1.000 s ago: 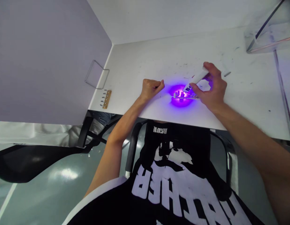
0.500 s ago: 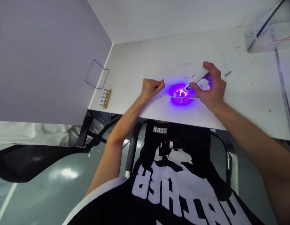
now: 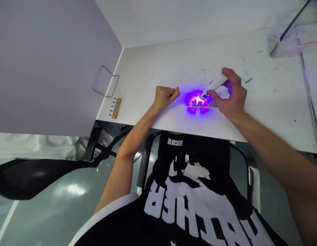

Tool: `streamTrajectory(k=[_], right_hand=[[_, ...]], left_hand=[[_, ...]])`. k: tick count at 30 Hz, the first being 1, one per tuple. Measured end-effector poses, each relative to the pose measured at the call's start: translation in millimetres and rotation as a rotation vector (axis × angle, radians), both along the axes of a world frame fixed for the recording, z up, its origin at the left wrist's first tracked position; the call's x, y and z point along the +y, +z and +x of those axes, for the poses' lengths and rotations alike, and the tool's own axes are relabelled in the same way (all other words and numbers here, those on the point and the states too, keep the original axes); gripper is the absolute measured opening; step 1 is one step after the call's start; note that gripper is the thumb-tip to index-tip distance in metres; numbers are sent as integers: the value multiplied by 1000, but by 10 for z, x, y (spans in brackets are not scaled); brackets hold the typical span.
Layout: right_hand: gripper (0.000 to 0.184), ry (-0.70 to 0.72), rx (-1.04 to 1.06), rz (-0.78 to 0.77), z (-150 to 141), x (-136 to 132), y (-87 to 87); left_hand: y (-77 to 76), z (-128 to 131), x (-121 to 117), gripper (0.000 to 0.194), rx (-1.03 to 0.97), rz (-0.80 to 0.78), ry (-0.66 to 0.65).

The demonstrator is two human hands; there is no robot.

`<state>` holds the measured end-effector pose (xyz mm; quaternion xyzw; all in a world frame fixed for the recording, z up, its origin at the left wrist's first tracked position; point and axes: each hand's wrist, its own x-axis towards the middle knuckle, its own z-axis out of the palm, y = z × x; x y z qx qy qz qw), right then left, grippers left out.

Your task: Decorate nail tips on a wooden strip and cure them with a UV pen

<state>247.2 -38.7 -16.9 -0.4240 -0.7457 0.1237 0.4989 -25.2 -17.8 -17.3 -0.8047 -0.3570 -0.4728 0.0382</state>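
My right hand is closed around a slim white handheld UV lamp, held slanting with its lit end low and to the left. Its violet glow falls on a narrow, pale strip lying on the white table; several small pieces stand along the strip. My fingers partly hide the strip's right end. To the left of the glow, my left hand rests on the table in a fist, apart from the strip and the lamp. Nothing shows in that fist.
A tan strip with several small pointed pieces lies near the table's left edge, beside a bent wire frame. A small grey stick lies beyond my right hand. Back right stands a clear box. A panel closes the left side.
The lamp's lit end has shifted very slightly, and the violet light and shadows around the pale strip have changed shape. My left hand has stayed almost still.
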Motion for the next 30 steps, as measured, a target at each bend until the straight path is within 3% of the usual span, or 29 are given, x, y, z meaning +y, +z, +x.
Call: streamTrajectory(k=[30], right_hand=[[70, 18, 38, 1, 3, 48, -58]], left_hand=[[17, 2, -5, 61, 44, -26, 50]])
